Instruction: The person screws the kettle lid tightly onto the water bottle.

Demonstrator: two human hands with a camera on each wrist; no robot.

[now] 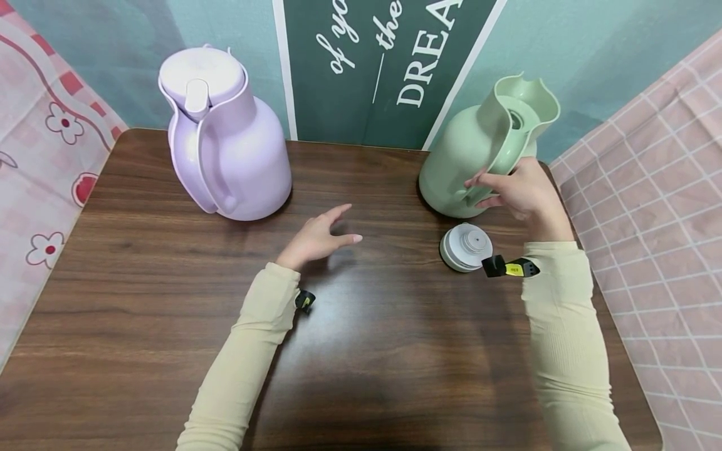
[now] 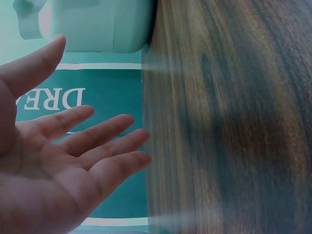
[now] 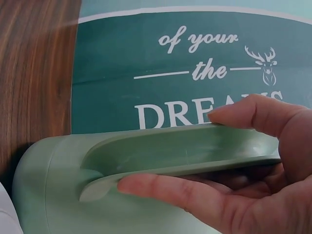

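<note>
A green thermos jug (image 1: 459, 153) stands upright at the back right, its top uncovered and its inner mouth showing. My right hand (image 1: 521, 188) is at the jug's handle (image 3: 195, 151). In the right wrist view the thumb and index finger lie on either side of the handle, with other fingers curled behind it. In front of the jug a round, stepped white stopper (image 1: 467, 247) rests on the table. My left hand (image 1: 316, 238) hovers over the middle of the table, fingers spread and holding nothing, as the left wrist view also shows.
A lilac thermos jug (image 1: 254, 150), lid on, stands at the back left. The brown wooden table (image 1: 366, 357) meets a green lettered cloth (image 1: 361, 81) behind. Pink patterned cloths hang at the left and the right (image 1: 665, 219).
</note>
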